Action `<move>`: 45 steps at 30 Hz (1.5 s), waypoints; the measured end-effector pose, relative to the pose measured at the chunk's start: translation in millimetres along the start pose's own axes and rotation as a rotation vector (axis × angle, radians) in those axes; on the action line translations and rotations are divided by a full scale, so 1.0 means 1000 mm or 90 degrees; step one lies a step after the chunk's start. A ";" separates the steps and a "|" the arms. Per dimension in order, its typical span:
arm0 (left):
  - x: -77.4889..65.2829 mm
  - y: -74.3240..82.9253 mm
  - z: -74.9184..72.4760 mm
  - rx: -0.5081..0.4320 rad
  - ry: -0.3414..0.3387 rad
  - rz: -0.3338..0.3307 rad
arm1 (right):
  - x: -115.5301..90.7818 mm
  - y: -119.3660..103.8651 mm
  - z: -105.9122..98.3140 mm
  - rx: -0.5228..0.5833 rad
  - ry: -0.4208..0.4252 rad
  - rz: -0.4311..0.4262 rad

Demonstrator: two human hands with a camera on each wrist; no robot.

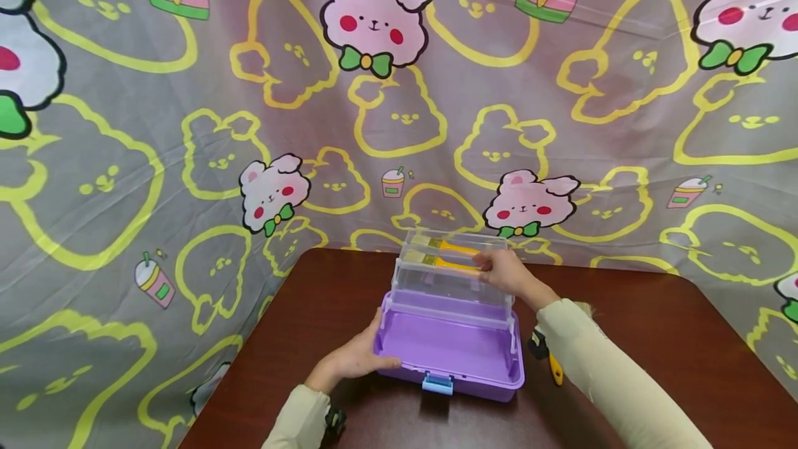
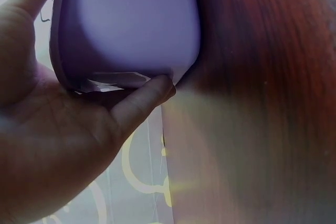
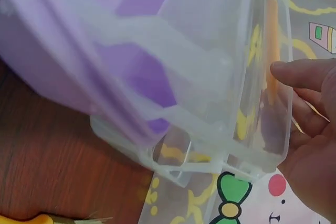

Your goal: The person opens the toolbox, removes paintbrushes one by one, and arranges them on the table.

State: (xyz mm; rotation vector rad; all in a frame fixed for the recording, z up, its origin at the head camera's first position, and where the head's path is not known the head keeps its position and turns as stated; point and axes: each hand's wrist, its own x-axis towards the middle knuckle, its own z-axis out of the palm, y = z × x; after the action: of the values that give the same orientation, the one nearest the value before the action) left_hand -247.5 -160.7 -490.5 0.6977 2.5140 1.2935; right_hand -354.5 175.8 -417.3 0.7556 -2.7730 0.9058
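An open purple box [image 1: 445, 348] sits on the table with clear trays [image 1: 458, 283] raised at its back. Two paintbrushes with yellow-orange handles [image 1: 458, 267] lie across the upper trays, bristles to the left. My right hand [image 1: 508, 274] is at their right ends; in the right wrist view its thumb lies against an orange handle [image 3: 272, 40], with the other fingers partly hidden by the tray wall. My left hand [image 1: 355, 355] grips the box's left front corner, thumb over the front rim. The left wrist view shows that thumb pressing the purple wall [image 2: 128, 30].
A blue latch [image 1: 438, 383] hangs at the box's front. Another paintbrush [image 1: 556, 370] lies on the brown table [image 1: 330, 289] right of the box, partly under the right forearm. A cartoon-patterned cloth [image 1: 399, 179] hangs behind and to the left.
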 end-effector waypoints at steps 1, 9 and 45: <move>0.000 0.000 0.000 0.000 0.000 -0.002 | 0.000 0.000 0.000 0.006 0.002 -0.001; -0.001 0.002 0.003 0.012 -0.001 -0.016 | -0.001 -0.003 0.001 0.077 0.011 0.052; 0.007 0.000 -0.004 -0.012 -0.016 0.045 | -0.005 -0.033 -0.012 0.131 0.057 0.076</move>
State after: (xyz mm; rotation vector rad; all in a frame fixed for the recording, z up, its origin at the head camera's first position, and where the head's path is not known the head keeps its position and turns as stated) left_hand -255.0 -160.0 -487.9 0.7999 2.4751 1.3202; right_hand -334.5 161.8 -392.1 0.5656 -2.6988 1.2307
